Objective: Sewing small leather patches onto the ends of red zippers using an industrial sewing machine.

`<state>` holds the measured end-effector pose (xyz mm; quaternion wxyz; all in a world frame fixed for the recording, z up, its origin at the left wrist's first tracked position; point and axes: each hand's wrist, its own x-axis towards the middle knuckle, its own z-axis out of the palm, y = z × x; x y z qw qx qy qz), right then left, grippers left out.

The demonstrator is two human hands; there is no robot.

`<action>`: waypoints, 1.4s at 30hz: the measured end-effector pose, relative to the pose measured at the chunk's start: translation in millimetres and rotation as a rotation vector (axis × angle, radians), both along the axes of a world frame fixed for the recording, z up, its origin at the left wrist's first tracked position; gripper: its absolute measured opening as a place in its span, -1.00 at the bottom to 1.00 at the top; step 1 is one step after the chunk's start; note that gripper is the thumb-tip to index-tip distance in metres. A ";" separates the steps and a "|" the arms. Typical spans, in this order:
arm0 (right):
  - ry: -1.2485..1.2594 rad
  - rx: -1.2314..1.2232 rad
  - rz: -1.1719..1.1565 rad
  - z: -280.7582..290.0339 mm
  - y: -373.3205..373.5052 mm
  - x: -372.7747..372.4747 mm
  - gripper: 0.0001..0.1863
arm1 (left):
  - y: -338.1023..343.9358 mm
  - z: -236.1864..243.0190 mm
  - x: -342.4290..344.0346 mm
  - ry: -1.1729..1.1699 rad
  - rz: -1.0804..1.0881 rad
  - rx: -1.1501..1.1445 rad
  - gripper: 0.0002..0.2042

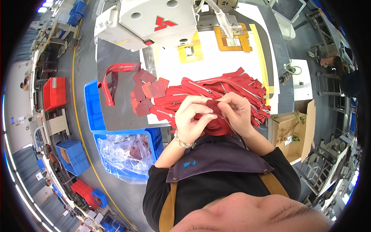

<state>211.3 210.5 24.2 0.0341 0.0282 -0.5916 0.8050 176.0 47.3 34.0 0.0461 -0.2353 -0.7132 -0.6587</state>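
Left hand and right hand: fingers pinched shut on one dark red fabric piece, above red zippers on the table.

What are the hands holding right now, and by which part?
Both hands pinch one small dark red fabric piece above the red zipper pile. The left hand grips its left edge, the right hand its right edge, each with its fingers.

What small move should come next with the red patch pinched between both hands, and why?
Probably press the small red patch flat onto the zipper strip: left hand and right hand both pinch it just above the strip, so it looks nearly in place.
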 end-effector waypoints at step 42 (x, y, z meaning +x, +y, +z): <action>-0.116 -0.120 -0.126 13.8 -12.3 -8.7 -0.85 | 20.2 -4.2 -13.3 -0.264 0.037 0.323 -0.82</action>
